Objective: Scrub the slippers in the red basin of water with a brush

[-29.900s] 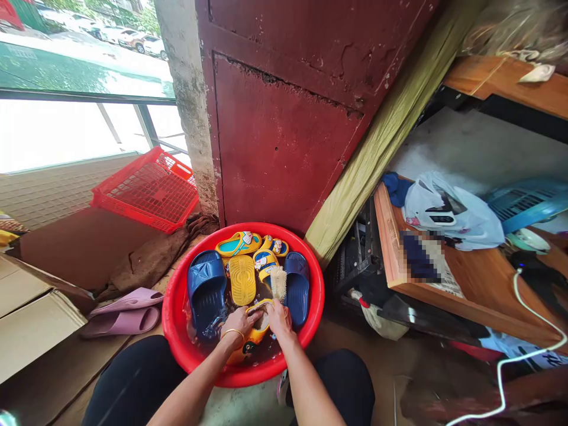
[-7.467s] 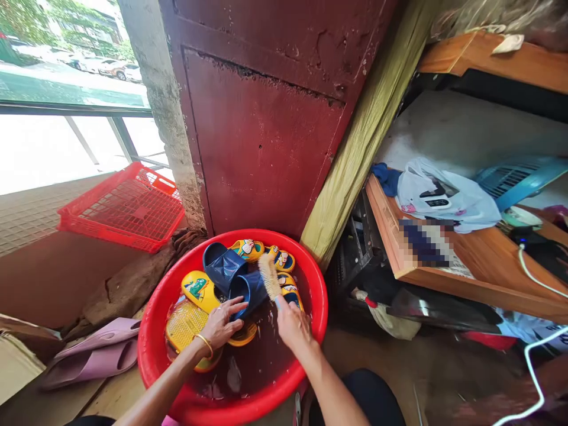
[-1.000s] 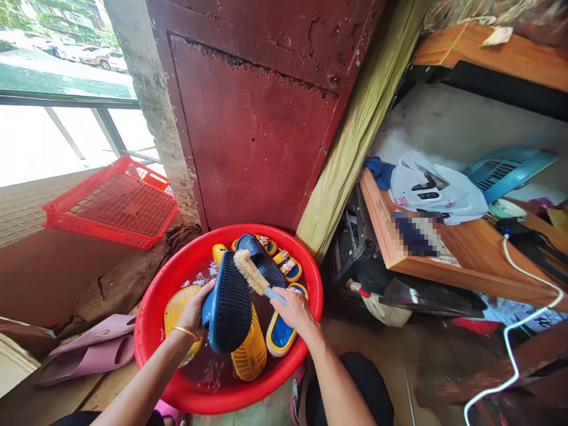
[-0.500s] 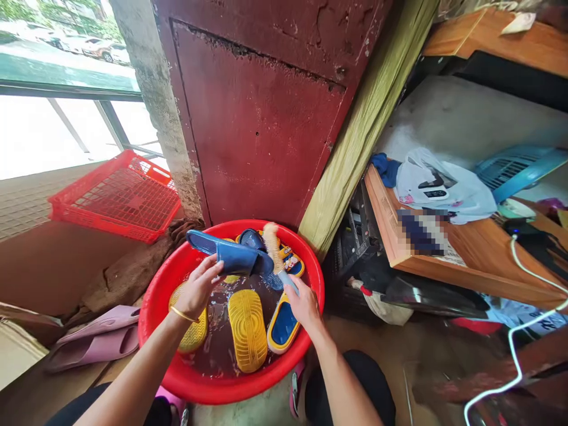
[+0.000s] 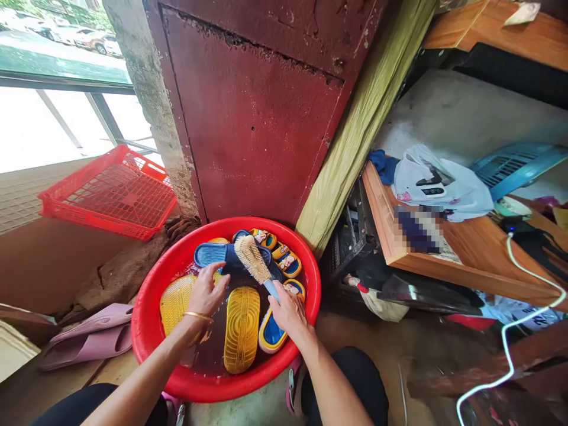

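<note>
Above a round red plastic washtub [image 5: 208, 387], the right hand [image 5: 288, 313] grips a blue-handled bristle brush [image 5: 251, 258], its bristles against a navy slide sandal [image 5: 213, 255]; the left hand [image 5: 204, 291] hovers open, fingers spread, beside a yellow sandal sole [image 5: 176, 305].

Bare forearms [image 5: 139, 368], gold bangle [image 5: 198, 316], black trousers [image 5: 357, 378]

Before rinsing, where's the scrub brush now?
In the head view, the scrub brush is in the right hand, its bristles over the blue slipper inside the red basin.
</note>
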Action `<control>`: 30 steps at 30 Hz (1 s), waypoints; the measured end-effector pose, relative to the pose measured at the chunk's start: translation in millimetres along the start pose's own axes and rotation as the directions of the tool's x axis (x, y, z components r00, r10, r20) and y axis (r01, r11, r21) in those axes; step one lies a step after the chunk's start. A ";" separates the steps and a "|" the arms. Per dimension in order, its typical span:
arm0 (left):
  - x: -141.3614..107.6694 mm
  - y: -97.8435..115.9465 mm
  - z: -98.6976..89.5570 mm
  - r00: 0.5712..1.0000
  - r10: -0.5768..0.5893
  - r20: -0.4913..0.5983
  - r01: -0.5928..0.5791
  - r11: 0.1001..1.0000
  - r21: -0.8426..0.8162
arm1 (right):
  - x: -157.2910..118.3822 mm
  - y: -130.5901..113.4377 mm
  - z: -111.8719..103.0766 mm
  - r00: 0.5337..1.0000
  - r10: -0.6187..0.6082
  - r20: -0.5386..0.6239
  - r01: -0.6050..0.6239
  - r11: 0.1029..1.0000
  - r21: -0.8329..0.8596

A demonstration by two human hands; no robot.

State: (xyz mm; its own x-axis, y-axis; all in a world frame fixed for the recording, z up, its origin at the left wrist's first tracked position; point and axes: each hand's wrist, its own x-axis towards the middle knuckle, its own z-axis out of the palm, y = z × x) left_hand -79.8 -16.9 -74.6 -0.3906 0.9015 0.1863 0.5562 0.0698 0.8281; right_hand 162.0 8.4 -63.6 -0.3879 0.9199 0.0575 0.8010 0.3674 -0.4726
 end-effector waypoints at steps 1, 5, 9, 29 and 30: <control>-10.5 -4.4 3.3 0.998 -0.009 0.059 0.004 0.996 0.087 | 0.7 -0.3 1.5 1.000 0.019 0.020 -0.018 0.999 -0.040; -57.2 -21.8 27.8 0.923 -0.154 0.352 0.023 0.936 0.350 | 1.8 -1.5 4.9 0.999 0.013 0.032 -0.010 0.996 -0.087; -77.9 -35.9 53.3 0.871 -0.255 0.421 0.109 0.934 0.341 | -2.2 -6.2 3.1 0.997 0.002 0.082 0.008 0.993 -0.122; -54.9 -8.5 12.1 0.888 -0.201 0.413 0.330 0.905 -0.270 | 10.0 3.2 -2.6 0.993 0.098 0.062 -0.090 0.989 -0.119; -52.3 -7.9 7.8 0.921 -0.161 0.355 0.253 0.939 -0.231 | 11.1 3.2 -3.3 0.993 0.106 0.056 -0.099 0.988 -0.120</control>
State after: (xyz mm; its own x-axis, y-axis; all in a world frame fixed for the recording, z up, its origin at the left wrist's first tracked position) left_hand -58.0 -61.3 -95.0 -0.1888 0.9706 -0.1495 0.2538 0.1953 0.9473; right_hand 161.8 20.2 -61.5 -0.3257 0.9445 -0.0426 0.8845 0.2884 -0.3668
